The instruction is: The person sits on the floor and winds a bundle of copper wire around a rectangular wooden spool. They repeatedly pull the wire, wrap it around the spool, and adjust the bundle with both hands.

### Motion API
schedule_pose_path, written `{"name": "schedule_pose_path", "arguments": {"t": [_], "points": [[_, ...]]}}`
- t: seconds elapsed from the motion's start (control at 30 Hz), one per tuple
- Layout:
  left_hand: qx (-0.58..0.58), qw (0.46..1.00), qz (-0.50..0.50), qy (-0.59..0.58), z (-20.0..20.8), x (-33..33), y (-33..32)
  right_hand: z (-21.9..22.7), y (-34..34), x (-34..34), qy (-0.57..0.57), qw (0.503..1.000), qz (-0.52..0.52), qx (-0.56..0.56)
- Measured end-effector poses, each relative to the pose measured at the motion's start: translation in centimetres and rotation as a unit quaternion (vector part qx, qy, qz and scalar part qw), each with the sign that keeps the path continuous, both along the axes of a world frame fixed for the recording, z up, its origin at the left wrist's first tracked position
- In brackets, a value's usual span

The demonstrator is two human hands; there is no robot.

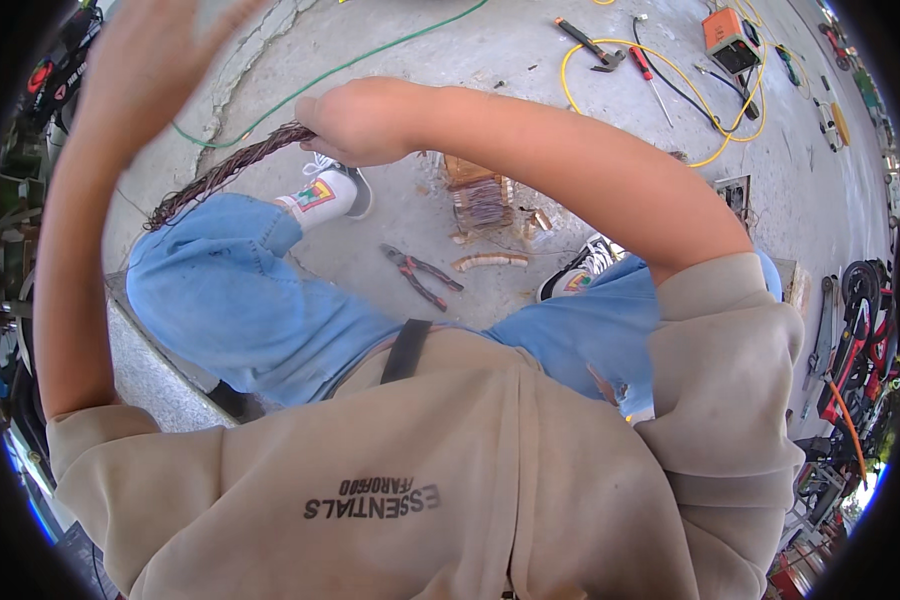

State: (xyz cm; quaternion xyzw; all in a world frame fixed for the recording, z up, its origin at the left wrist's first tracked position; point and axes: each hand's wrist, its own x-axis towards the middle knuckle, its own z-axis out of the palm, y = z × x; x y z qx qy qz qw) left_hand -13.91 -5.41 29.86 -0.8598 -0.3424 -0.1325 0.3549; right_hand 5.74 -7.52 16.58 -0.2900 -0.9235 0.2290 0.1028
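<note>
My right hand (360,120) is closed around one end of a twisted bundle of dark copper wire (235,168). From that fist the bundle slants down toward my left knee, its loose strands fraying at the far end. My left hand (155,60) is raised at the upper left, thumb spread away from the palm and nothing visible in it; the frame's edge cuts off its fingertips. Between my feet lie pliers (420,275) with red and black handles. Beyond them stands a block wound with copper wire (480,200), and a curved strip of coil pieces (490,260) rests nearby.
A green hose (340,70) crosses the cracked concrete. At the upper right are a hammer (590,45), a red screwdriver (652,85), a yellow cord (567,75) and an orange box-shaped device (730,42). I sit on a stone ledge (160,365). Parked bikes or scooters (855,340) line the right side.
</note>
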Motion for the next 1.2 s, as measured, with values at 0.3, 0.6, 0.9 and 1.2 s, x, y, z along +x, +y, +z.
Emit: {"name": "schedule_pose_path", "arguments": {"t": [0.3, 0.6, 0.9, 1.2], "points": [[-0.682, 0.699, 0.094, -0.194, -11.6, 2.6, -2.8, -1.9, 0.6, 6.1, 0.104, 0.973, -0.075, -0.191], [-0.654, 0.636, 0.126, -0.39, -15.4, 10.6, 2.7, -9.3, 3.6, 11.0, 0.552, 0.578, -0.308, -0.516], [-0.56, 0.384, -0.022, -0.734, -18.6, 12.7, 7.3, -13.1, -1.8, 4.9, 0.407, 0.785, -0.244, -0.399], [-0.495, 0.491, 0.049, -0.715, -18.0, 13.9, 4.5, -9.8, -4.4, 1.5, 0.316, 0.834, -0.367, -0.263]]}}
